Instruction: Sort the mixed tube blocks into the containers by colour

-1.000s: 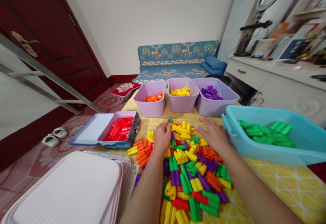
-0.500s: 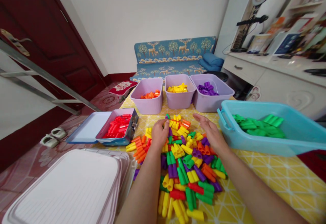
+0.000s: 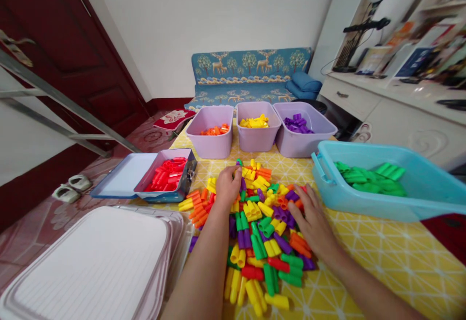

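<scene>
A heap of small plastic tube pieces in yellow, green, purple, orange and red lies on the yellow patterned tablecloth. My left hand rests on the heap's far left part, fingers curled around pieces, with a green and a purple piece at its fingertips. My right hand lies on the heap's right side, palm down, fingers spread over orange and purple pieces. Three lilac bins stand behind the heap: one with orange pieces, one with yellow, one with purple.
A turquoise tub holding green pieces sits at the right. An open blue tin with red pieces is at the left. A white lidded box fills the near left corner. Behind the table are a sofa, a door and a cabinet.
My right hand has drawn back toward me, from the far side of the heap to its right middle. My left hand has stayed at the heap's far left part.
</scene>
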Tool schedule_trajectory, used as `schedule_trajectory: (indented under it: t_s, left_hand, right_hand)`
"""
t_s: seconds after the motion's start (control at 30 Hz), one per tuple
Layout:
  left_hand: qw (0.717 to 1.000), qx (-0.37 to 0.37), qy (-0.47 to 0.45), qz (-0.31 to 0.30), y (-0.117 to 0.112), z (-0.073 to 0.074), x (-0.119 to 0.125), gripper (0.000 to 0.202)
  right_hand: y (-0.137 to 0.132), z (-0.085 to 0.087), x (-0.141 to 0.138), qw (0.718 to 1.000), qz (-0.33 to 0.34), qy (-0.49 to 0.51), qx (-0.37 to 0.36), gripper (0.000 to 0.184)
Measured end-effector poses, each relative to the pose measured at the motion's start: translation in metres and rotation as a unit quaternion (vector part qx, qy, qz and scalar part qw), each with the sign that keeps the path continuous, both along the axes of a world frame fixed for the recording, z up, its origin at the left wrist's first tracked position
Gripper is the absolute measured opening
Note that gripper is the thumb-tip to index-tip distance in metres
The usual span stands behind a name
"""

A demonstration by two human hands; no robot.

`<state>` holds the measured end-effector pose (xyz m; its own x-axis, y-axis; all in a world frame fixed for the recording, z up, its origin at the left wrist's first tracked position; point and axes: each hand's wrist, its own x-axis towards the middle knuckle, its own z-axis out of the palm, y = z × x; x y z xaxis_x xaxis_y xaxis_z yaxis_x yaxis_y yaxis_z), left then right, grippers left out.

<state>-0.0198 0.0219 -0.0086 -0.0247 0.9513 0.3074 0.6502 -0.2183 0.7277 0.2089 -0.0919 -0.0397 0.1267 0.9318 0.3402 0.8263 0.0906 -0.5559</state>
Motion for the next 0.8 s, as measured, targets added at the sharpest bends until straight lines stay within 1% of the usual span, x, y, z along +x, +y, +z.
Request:
schedule_trajectory:
  t_s: [0.1, 0.2, 0.27, 0.37, 0.47, 0.53, 0.57, 0.63, 0.7, 0.8]
  left_hand:
    - [1.0, -0.004, 0.0, -0.005, -0.001, 0.0, -0.001, 0.035]
    - [1.0, -0.017, 0.006, -0.015, -0.005, 0.006, -0.002, 0.034]
    - [0.999, -0.018, 0.007, -0.039, -0.008, 0.015, -0.004, 0.036]
    - [0.998, -0.003, 0.025, -0.058, -0.014, 0.034, -0.007, 0.039]
    - [0.996, 0.014, 0.078, -0.045, -0.025, 0.052, -0.016, 0.034]
    - [0.992, 0.008, 0.128, -0.021, -0.035, 0.058, -0.025, 0.031]
    - [0.988, -0.003, 0.156, -0.001, -0.041, 0.057, -0.031, 0.031]
    - [0.975, -0.032, 0.213, 0.05, -0.055, 0.052, -0.044, 0.036]
    - [0.961, -0.059, 0.254, 0.092, -0.069, 0.042, -0.056, 0.041]
    - [0.95, -0.068, 0.279, 0.125, -0.086, 0.026, -0.065, 0.043]
  right_hand:
    - [0.034, 0.004, -0.008, 1.0, 0.017, 0.012, -0.002, 0.056]
    - [0.054, 0.003, -0.011, 0.999, 0.043, -0.003, 0.007, 0.056]
    - [0.058, 0.0, -0.01, 0.999, 0.052, -0.002, 0.01, 0.056]
    - [0.056, -0.002, -0.009, 0.998, 0.058, 0.011, 0.019, 0.056]
    - [0.053, -0.001, -0.008, 0.997, 0.062, 0.022, 0.033, 0.052]
    - [0.053, 0.0, -0.007, 0.997, 0.063, 0.027, 0.037, 0.05]
    - [0.053, 0.001, -0.007, 0.997, 0.064, 0.029, 0.038, 0.05]
    - [0.053, 0.002, -0.007, 0.996, 0.068, 0.031, 0.039, 0.05]
    - [0.053, 0.002, -0.006, 0.996, 0.07, 0.034, 0.041, 0.05]
    - [0.053, 0.001, -0.006, 0.996, 0.073, 0.038, 0.042, 0.05]
